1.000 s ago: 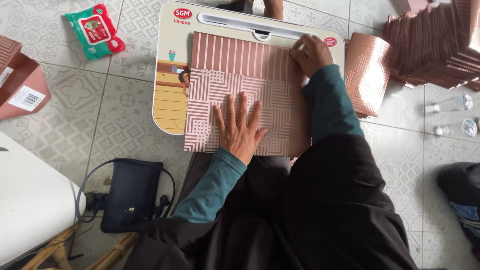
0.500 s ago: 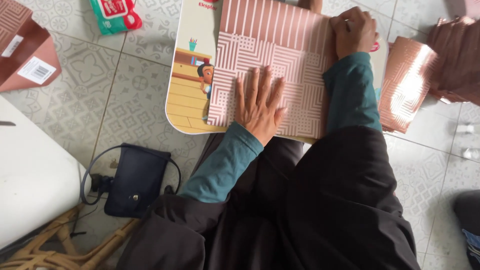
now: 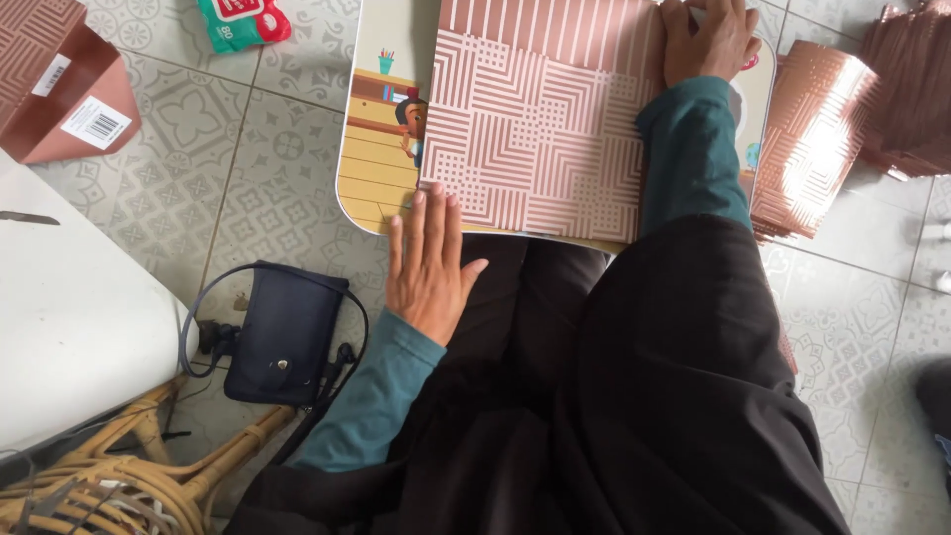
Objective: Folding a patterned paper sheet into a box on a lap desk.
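Head view: patterned sheet (image 3: 540,139) between left hand (image 3: 428,266), right hand (image 3: 708,40).

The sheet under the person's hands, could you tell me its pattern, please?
The sheet is copper-pink with white line blocks, seen in the head view.
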